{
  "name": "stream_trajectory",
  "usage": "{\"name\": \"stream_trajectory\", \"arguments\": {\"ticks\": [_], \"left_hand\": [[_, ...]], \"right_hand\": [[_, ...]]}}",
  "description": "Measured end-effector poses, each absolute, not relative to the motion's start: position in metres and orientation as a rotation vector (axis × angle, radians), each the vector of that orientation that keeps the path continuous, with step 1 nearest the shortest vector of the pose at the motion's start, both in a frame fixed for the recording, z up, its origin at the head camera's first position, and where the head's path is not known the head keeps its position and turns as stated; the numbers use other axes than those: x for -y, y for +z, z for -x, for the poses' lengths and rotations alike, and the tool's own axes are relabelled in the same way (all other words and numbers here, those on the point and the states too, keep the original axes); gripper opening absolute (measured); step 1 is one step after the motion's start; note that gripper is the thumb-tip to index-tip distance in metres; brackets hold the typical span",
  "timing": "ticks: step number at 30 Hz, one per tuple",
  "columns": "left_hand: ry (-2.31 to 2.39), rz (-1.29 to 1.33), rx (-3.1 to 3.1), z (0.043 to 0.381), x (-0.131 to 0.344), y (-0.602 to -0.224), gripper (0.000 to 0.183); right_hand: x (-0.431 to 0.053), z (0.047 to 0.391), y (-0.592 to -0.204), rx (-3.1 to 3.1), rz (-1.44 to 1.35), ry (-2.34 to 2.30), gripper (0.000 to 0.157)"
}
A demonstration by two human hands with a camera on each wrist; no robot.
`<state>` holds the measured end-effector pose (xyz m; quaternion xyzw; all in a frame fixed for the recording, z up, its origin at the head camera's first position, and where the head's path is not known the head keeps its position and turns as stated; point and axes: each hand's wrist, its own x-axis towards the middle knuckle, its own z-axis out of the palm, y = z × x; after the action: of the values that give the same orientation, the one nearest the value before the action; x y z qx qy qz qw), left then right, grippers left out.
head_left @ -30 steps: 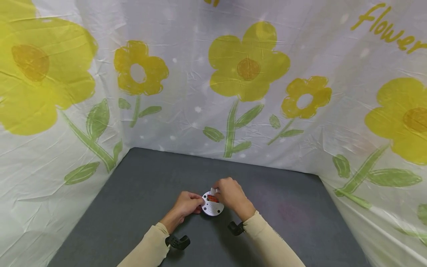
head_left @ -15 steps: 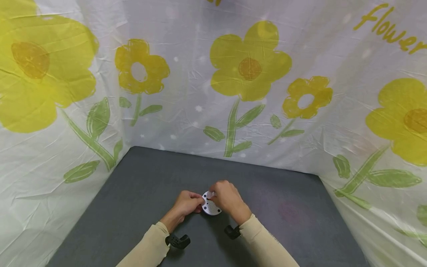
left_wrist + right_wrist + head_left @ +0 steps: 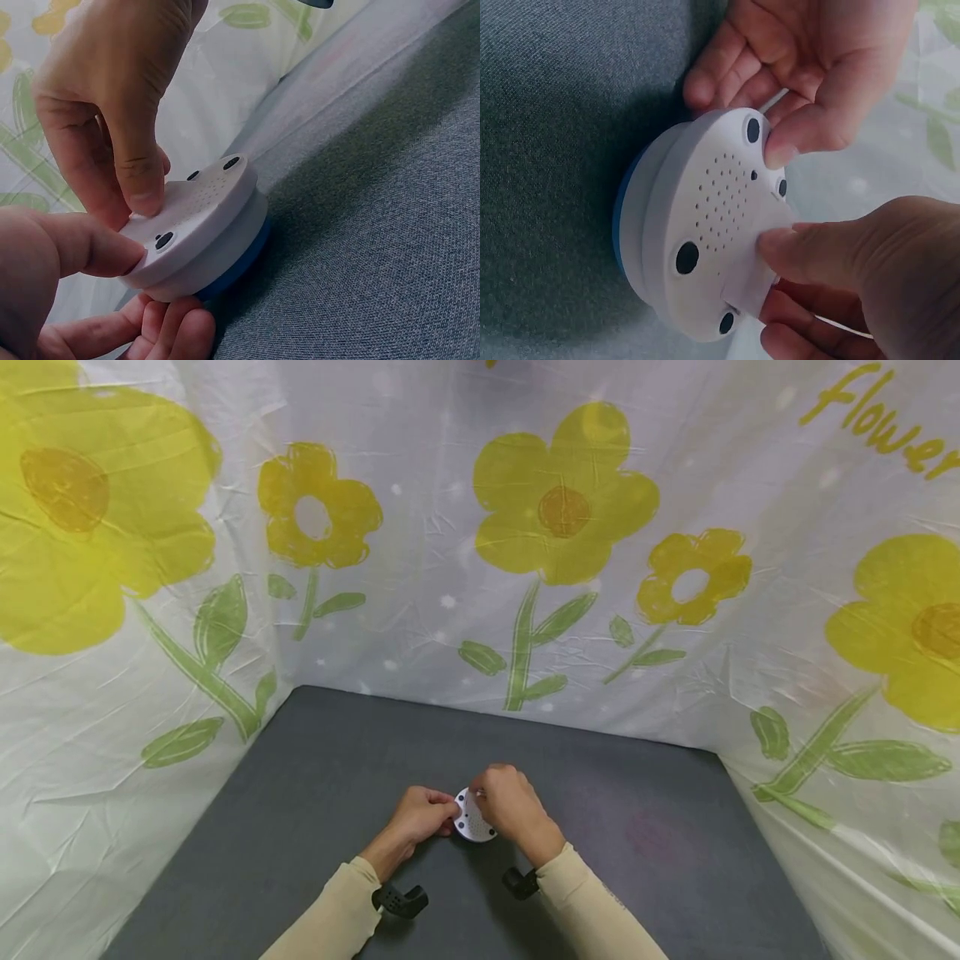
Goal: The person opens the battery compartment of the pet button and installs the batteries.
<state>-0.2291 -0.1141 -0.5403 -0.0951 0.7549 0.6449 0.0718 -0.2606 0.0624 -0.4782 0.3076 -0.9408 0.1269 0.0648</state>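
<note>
A round white device with a blue far side is held tilted, its underside showing. In the right wrist view this underside has dark round feet and a patch of small speaker holes. My left hand pinches the device's rim, thumb on the white face and fingers beneath. My right hand holds a white battery cover over the battery compartment, thumb pressing its top. One end of the cover stands slightly raised. The batteries are hidden now.
The hands work above a dark grey padded table. A white curtain with yellow flowers surrounds its back and sides. Each wrist carries a black camera mount.
My right hand has brought the cover down over the orange-and-black batteries, which showed a second ago. The left hand keeps its grip on the rim.
</note>
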Motion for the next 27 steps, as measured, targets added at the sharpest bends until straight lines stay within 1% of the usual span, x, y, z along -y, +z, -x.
{"name": "stream_trajectory", "arguments": {"ticks": [4,6,14,18,27], "left_hand": [[1.941,0.291,-2.263,0.229,0.114,-0.54,0.021],[1.947,0.293,-2.259,0.23,0.114,-0.54,0.021],[1.97,0.283,-2.251,0.23,0.114,-0.541,0.021],[1.962,0.277,-2.258,0.23,0.113,-0.539,0.021],[1.943,0.286,-2.27,0.229,0.113,-0.538,0.022]], "right_hand": [[-0.068,0.261,-0.475,2.805,-0.947,0.419,0.019],[-0.071,0.263,-0.473,2.792,-0.936,0.437,0.021],[-0.079,0.271,-0.478,2.887,-0.776,0.488,0.013],[-0.078,0.271,-0.482,2.96,-0.705,0.526,0.011],[-0.079,0.272,-0.486,2.916,-0.706,0.55,0.007]]}}
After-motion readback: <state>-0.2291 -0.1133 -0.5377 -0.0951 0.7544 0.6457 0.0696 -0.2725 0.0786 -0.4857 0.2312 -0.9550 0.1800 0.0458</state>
